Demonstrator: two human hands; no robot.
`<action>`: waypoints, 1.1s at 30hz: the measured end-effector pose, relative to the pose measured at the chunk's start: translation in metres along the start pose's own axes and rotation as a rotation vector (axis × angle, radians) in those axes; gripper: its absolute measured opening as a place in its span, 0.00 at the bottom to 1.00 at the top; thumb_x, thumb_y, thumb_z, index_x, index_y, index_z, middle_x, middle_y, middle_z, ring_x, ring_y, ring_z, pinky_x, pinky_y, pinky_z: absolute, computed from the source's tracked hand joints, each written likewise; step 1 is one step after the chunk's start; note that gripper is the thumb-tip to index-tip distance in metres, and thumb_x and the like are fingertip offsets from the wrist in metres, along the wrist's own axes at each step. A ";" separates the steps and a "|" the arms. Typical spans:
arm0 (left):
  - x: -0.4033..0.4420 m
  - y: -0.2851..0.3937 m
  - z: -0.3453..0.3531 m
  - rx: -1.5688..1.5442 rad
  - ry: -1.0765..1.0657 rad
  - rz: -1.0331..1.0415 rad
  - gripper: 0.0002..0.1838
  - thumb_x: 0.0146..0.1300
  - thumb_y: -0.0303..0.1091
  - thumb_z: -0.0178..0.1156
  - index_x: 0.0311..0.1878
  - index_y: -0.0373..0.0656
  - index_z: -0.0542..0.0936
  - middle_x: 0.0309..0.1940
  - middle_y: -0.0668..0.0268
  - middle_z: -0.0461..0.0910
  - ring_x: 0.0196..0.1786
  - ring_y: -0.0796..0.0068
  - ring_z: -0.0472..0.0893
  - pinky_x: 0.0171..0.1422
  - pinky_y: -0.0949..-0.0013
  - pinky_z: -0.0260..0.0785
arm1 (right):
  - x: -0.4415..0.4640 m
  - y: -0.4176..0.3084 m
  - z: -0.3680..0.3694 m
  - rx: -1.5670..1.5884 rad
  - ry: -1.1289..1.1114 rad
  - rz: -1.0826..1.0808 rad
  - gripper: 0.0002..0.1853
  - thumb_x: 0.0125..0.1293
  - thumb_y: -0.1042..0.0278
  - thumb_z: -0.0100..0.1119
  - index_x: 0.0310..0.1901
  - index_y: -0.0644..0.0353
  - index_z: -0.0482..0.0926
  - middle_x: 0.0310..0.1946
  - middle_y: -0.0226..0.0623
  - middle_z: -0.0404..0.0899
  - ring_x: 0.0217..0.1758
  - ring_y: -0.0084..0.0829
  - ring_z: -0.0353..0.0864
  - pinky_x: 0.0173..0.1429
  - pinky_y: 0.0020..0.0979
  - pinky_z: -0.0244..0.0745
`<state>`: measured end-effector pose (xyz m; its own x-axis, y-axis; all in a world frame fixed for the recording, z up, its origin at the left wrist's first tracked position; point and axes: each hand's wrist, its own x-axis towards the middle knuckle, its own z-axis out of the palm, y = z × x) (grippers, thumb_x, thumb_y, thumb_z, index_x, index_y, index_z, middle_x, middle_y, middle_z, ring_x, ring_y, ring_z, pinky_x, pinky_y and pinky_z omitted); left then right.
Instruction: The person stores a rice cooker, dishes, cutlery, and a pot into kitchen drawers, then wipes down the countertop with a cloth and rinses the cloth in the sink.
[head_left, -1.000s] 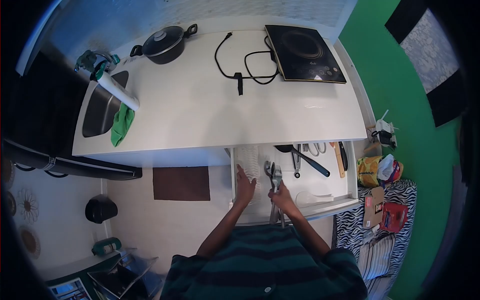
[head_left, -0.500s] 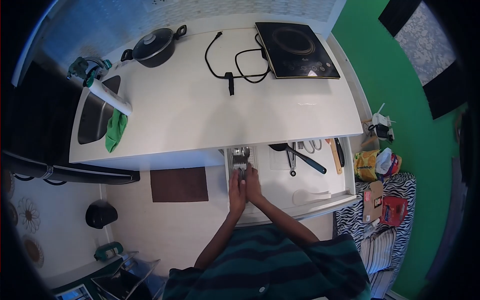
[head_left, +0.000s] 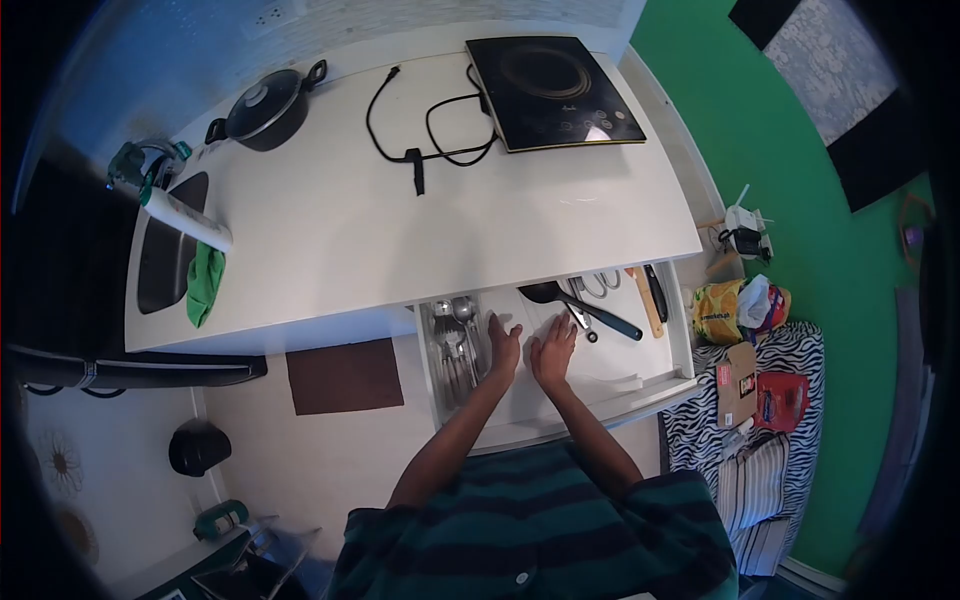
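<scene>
— Both hands now stand side by side to the right of the cutlery [head_left: 455,348]; in the earlier frame they are over it. What do they hold?
— Nothing that I can see. The left hand [head_left: 504,350] and the right hand [head_left: 552,355] have their fingers stretched out. Whether they touch the smooth, white drawer [head_left: 622,358] floor, I cannot tell.
— And how much is done?
— Shiny metal spoons and forks already lie lengthwise, left of the left hand; this part seems finished. Beyond the right hand, the rounded black ladle [head_left: 612,322] and a long, wooden-looking utensil [head_left: 648,305] lie loose, so I judge them not yet arranged.
</scene>
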<state>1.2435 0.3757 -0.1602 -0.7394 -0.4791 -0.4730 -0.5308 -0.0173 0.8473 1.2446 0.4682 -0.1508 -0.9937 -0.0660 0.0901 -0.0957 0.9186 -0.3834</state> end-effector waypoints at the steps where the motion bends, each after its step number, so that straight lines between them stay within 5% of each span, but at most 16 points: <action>1: 0.002 0.005 0.002 -0.026 -0.025 -0.074 0.36 0.57 0.38 0.54 0.66 0.39 0.51 0.63 0.56 0.54 0.65 0.63 0.57 0.67 0.66 0.49 | 0.003 0.000 -0.003 -0.025 0.014 0.050 0.31 0.49 0.70 0.56 0.56 0.72 0.61 0.62 0.56 0.51 0.62 0.54 0.53 0.62 0.45 0.55; 4: 0.009 0.011 0.007 -0.112 -0.123 -0.304 0.35 0.55 0.35 0.55 0.65 0.39 0.52 0.61 0.57 0.57 0.64 0.66 0.59 0.64 0.65 0.54 | 0.017 0.002 -0.009 0.101 -0.087 0.118 0.31 0.49 0.70 0.57 0.56 0.70 0.62 0.60 0.55 0.55 0.59 0.52 0.58 0.58 0.43 0.61; 9: 0.021 -0.018 0.049 -0.281 -0.186 -0.322 0.35 0.52 0.32 0.56 0.63 0.37 0.55 0.58 0.47 0.54 0.57 0.54 0.65 0.59 0.62 0.63 | 0.021 0.011 -0.002 0.252 -0.380 0.097 0.27 0.49 0.70 0.55 0.54 0.62 0.68 0.50 0.49 0.66 0.54 0.48 0.63 0.54 0.46 0.64; 12: 0.038 -0.049 0.070 -0.229 -0.080 -0.338 0.34 0.51 0.32 0.55 0.63 0.37 0.56 0.57 0.47 0.57 0.57 0.55 0.65 0.60 0.61 0.62 | 0.016 0.023 0.005 0.201 -0.197 0.038 0.28 0.49 0.70 0.55 0.56 0.61 0.68 0.59 0.52 0.58 0.56 0.49 0.61 0.52 0.52 0.61; 14: 0.000 0.015 0.052 0.160 0.037 -0.302 0.35 0.50 0.32 0.55 0.63 0.39 0.57 0.53 0.50 0.62 0.55 0.59 0.66 0.59 0.63 0.62 | 0.011 0.030 0.003 0.142 -0.039 0.000 0.29 0.49 0.70 0.55 0.57 0.61 0.66 0.62 0.53 0.54 0.57 0.50 0.60 0.52 0.51 0.61; 16: -0.002 0.006 0.050 0.219 0.059 -0.207 0.35 0.49 0.32 0.55 0.63 0.38 0.57 0.54 0.50 0.62 0.55 0.57 0.66 0.59 0.63 0.62 | 0.007 0.029 -0.007 0.086 0.096 -0.005 0.30 0.49 0.69 0.54 0.58 0.61 0.65 0.63 0.53 0.52 0.58 0.49 0.59 0.52 0.49 0.61; 23: 0.002 -0.008 0.052 -0.156 -0.009 -0.316 0.34 0.49 0.32 0.55 0.61 0.31 0.59 0.56 0.43 0.58 0.58 0.45 0.61 0.63 0.59 0.56 | 0.001 0.025 -0.023 0.058 -0.229 -0.123 0.28 0.50 0.72 0.52 0.57 0.60 0.66 0.63 0.53 0.52 0.61 0.49 0.57 0.56 0.53 0.55; 25: -0.016 0.016 0.044 -0.017 0.086 -0.205 0.33 0.51 0.31 0.54 0.61 0.30 0.57 0.58 0.43 0.57 0.60 0.47 0.60 0.65 0.59 0.52 | 0.004 0.042 -0.017 -0.029 -0.201 -0.263 0.28 0.49 0.73 0.51 0.56 0.59 0.67 0.64 0.53 0.50 0.61 0.49 0.57 0.57 0.54 0.54; 30: -0.024 0.011 0.047 0.004 0.132 -0.046 0.33 0.52 0.30 0.53 0.62 0.30 0.55 0.61 0.45 0.53 0.66 0.50 0.52 0.69 0.61 0.44 | 0.004 0.057 -0.023 0.162 -0.187 -0.099 0.29 0.48 0.79 0.49 0.55 0.46 0.72 0.64 0.58 0.49 0.65 0.63 0.46 0.61 0.60 0.48; 33: -0.029 0.006 0.054 0.106 0.124 -0.017 0.33 0.52 0.30 0.53 0.62 0.31 0.55 0.63 0.47 0.51 0.66 0.53 0.52 0.69 0.61 0.46 | 0.005 0.058 -0.019 0.124 -0.271 -0.136 0.28 0.48 0.78 0.50 0.53 0.45 0.73 0.63 0.59 0.50 0.64 0.61 0.51 0.62 0.55 0.53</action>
<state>1.2393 0.4367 -0.1545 -0.6763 -0.5847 -0.4480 -0.5885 0.0632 0.8060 1.2349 0.5288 -0.1550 -0.9489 -0.3013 -0.0938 -0.2180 0.8408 -0.4955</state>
